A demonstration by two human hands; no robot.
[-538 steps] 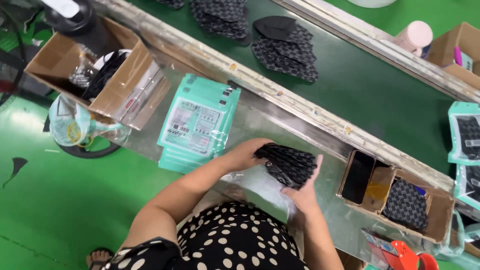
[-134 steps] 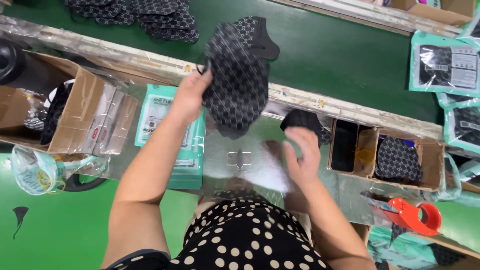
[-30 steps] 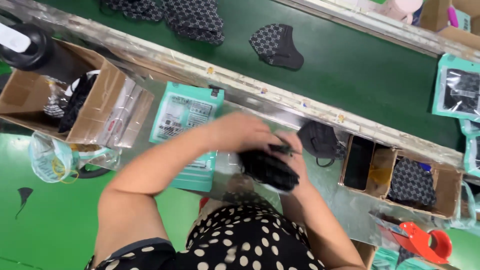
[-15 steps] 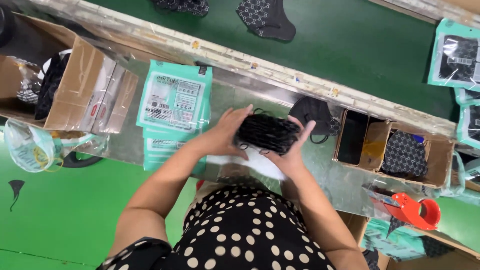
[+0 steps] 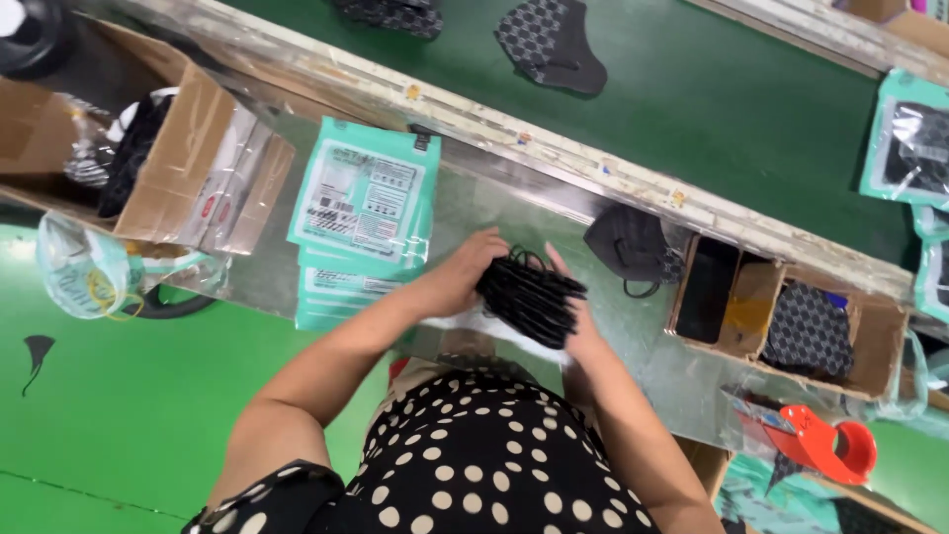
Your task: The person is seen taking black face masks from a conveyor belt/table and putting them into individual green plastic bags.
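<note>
far off my left hand sits an open cardboard box [image 5: 168,168] with dark stuff in it, and below it a clear plastic bag [image 5: 84,282]. nearer on that side lies a stack of teal flat pouches [image 5: 364,213], just beside my left wrist. my left hand [image 5: 460,277] is curled round the left end of a stack of black masks [image 5: 531,297], fingers closed on it; my right hand [image 5: 581,331] presses flat against the other end, palm in, fingers fairly straight. so the stack sits squeezed between both hands, its long axis running from one palm to the other, slanting down toward my right. under it i can make out something pale, a clear bag i think. just beyond my right hand lies a single dark mask [image 5: 628,247] on the metal table [image 5: 474,203], close enough to bump. further right a divided cardboard tray [image 5: 751,307] holds patterned masks, then a red tape dispenser [image 5: 825,445]. past the table's far edge runs the green belt [image 5: 732,99].
</note>
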